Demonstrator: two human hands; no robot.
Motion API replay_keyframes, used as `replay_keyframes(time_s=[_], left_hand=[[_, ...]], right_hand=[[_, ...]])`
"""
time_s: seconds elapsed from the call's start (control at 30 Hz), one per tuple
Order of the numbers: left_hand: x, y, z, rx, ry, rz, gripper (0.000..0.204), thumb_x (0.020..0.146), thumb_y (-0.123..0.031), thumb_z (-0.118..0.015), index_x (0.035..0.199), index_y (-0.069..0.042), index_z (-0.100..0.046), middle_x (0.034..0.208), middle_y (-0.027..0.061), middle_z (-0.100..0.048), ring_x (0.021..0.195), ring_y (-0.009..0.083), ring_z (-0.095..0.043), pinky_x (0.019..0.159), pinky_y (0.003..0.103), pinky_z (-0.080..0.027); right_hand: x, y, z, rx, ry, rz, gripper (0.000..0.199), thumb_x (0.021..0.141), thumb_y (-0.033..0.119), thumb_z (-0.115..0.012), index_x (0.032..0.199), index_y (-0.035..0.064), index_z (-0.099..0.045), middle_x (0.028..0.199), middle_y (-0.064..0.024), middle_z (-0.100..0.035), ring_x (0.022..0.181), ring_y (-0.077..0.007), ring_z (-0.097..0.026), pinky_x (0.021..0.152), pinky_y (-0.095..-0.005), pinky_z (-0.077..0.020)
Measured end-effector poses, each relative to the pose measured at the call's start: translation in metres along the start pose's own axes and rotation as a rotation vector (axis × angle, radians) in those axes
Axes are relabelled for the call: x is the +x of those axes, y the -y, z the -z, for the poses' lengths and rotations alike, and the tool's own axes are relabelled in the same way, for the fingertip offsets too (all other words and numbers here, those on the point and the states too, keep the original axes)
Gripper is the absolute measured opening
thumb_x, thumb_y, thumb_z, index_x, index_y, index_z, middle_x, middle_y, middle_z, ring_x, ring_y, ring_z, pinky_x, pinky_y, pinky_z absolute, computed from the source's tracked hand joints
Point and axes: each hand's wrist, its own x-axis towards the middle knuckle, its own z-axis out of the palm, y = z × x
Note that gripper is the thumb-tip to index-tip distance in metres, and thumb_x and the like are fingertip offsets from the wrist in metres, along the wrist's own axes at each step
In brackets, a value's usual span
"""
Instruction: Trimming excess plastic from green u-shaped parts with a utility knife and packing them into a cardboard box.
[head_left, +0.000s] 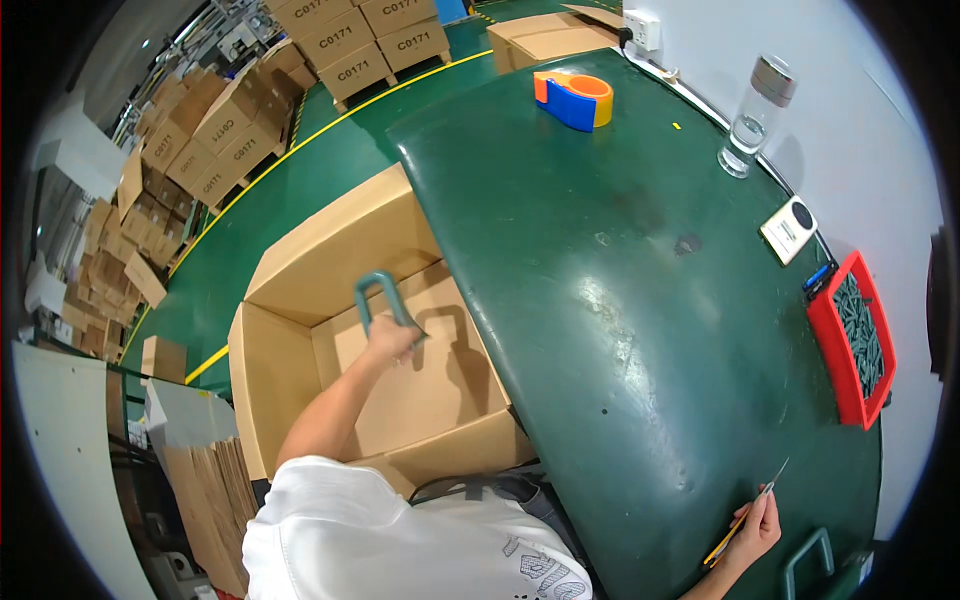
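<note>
While my left hand [392, 340] is down inside the open cardboard box [290, 290], it is clenched around one leg of a grey-green U-shaped metal handle [378, 298], whose bend rises above the knuckles toward the far wall of the box. Below the hand lies the bare box floor; just to its right stands the box wall that meets the edge of the green table [620, 300]. My right hand [757, 525] rests well apart, on the near right part of the table, and grips a thin knife [748, 515] with a yellow body, its blade pointing up and away from the fingers. Just beside that hand, toward me, a second handle [810, 560] of the same shape lies flat on the table. Farther out from it sits a red tray [822, 345] full of small dark parts, and beyond that a white card, a clear bottle [752, 120] and an orange and blue tape dispenser [575, 98].

To do this well, I judge the left hand should lower the handle flat against the box floor near a corner, keeping the grip until the metal touches cardboard, so it neither drops nor dents the bottom. I would keep the blade in the right hand still and aimed away, since my eyes are on the box rather than on the knife.
</note>
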Motion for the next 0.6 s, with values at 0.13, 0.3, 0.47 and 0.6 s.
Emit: replay_keyframes(time_s=[0.13,0.3,0.47,0.6], left_hand=[[0.025,0.02,-0.054,0.175,0.217,0.073,0.022,0.069,-0.01,-0.073,0.064,0.007,-0.061,0.057,0.0175,-0.061,0.044,0.021,-0.061,0.037,0.032,-0.05],[0.091,0.014,-0.12,0.213,0.301,-0.105,0.024,0.077,-0.017,-0.065,0.075,0.007,-0.066,0.066,0.02,-0.065,0.052,0.0261,-0.065,0.046,0.037,-0.054],[0.171,0.063,-0.112,-0.213,0.247,-0.101,0.026,0.084,-0.017,-0.057,0.088,0.007,-0.066,0.074,0.0198,-0.067,0.059,0.0249,-0.067,0.052,0.035,-0.055],[0.108,-0.002,-0.118,-0.231,0.238,-0.126,0.023,0.084,-0.005,-0.052,0.099,0.006,-0.064,0.074,0.0167,-0.067,0.055,0.0218,-0.065,0.046,0.033,-0.051]], right_hand=[[-0.001,-0.003,0.003,-0.016,-0.024,-0.006,0.028,0.093,0.019,-0.055,0.107,-0.0041,-0.063,0.058,-0.0013,-0.052,0.047,-0.0043,-0.043,0.043,-0.0178,-0.0314],[-0.006,-0.002,0.007,-0.003,-0.083,0.003,0.026,0.093,0.016,-0.055,0.106,-0.0046,-0.063,0.059,-0.0023,-0.053,0.048,-0.005,-0.043,0.043,-0.0184,-0.0324],[0.001,-0.006,-0.009,0.007,0.015,0.006,0.025,0.093,0.015,-0.055,0.106,-0.005,-0.063,0.059,-0.0024,-0.053,0.048,-0.005,-0.043,0.043,-0.0185,-0.0325],[-0.006,-0.001,0.005,-0.054,-0.052,0.017,0.025,0.093,0.014,-0.054,0.107,-0.0049,-0.063,0.059,-0.002,-0.052,0.048,-0.0046,-0.043,0.043,-0.0183,-0.032]])
